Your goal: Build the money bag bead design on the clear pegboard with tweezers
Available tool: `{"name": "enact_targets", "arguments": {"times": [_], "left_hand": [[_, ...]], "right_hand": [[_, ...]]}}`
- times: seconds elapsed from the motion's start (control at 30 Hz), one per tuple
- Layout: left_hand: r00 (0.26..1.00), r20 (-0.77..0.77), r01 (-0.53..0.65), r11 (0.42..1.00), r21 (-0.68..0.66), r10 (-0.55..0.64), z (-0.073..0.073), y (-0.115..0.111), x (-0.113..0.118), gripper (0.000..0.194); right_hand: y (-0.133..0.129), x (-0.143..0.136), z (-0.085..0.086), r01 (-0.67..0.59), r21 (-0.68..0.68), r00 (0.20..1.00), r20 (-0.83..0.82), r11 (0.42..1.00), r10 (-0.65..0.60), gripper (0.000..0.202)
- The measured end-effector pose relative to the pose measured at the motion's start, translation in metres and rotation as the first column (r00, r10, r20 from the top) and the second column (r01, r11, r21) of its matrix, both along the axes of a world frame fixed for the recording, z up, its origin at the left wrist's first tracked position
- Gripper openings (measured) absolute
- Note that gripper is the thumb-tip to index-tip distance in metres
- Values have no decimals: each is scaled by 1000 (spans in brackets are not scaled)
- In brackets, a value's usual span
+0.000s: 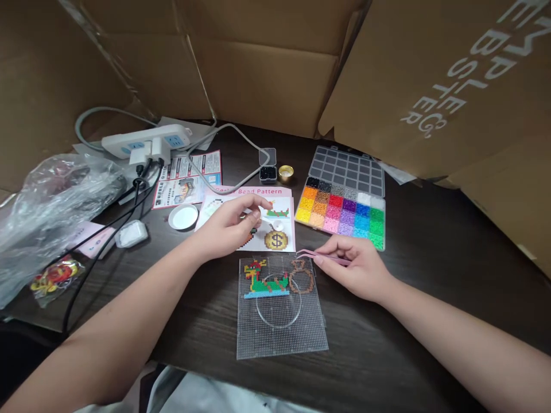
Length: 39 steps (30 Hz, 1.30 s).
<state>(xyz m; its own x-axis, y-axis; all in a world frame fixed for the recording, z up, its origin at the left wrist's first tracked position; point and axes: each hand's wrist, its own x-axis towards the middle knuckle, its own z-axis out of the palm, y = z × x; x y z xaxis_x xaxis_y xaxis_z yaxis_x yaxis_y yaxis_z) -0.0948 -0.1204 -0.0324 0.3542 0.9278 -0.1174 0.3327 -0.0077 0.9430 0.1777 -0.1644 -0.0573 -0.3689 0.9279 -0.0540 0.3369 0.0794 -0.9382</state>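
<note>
My right hand (355, 264) is closed around pink bent-tip tweezers (318, 255), whose tips point left just above the far edge of a clear pegboard (282, 338). On that board, fuse beads form a green dragon boat (269, 284) with a blue strip beneath, and a brown pouch-shaped outline (301, 278) beside it. My left hand (232, 223) hovers over the bead pattern sheet (288, 198), thumb and fingers drawn together and index stretched forward. A small whitish round thing (279, 225) shows beside its fingertips; what the fingers grip is unclear.
A sorted bead box (340, 215) lies open at the right. Behind the sheet are a small box of black beads (267, 173) and a gold cup (286, 173). At left sit a white lid (183, 217), a power strip (146, 142) with cables, and a plastic bag (69, 201). Cardboard walls surround the table.
</note>
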Motion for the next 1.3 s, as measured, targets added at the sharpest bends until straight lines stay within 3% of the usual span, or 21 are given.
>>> {"name": "enact_targets", "arguments": {"times": [0.27, 0.5, 0.67, 0.87, 0.97, 1.1, 1.3], "left_hand": [[984, 44, -171, 984, -39, 173, 0, 5, -5, 23], [985, -58, -166, 982, -96, 160, -2, 2, -1, 22], [983, -53, -181, 959, -218, 174, -2, 4, 2, 25], [991, -58, -134, 946, -295, 122, 10, 8, 14, 30], [989, -127, -107, 965, -239, 79, 23, 14, 26, 28], [969, -246, -33, 998, -51, 19, 36, 31, 45, 25], [948, -313, 75, 996, 49, -56, 29, 63, 65, 26]], "right_hand": [[-1, 5, 0, -25, 38, 997, 81, 999, 22, 15], [-2, 9, 0, -45, 8, 998, 39, 999, 45, 9], [0, 9, 1, -79, -15, 996, 42, 997, 79, 10], [1, 9, -1, -82, -84, 997, -4, 993, 82, 15], [0, 9, -4, -81, -124, 997, -28, 989, 78, 18], [1, 10, -5, -73, -148, 997, -45, 986, 67, 21], [1, 9, -2, -77, -142, 996, -61, 987, 69, 21]]}}
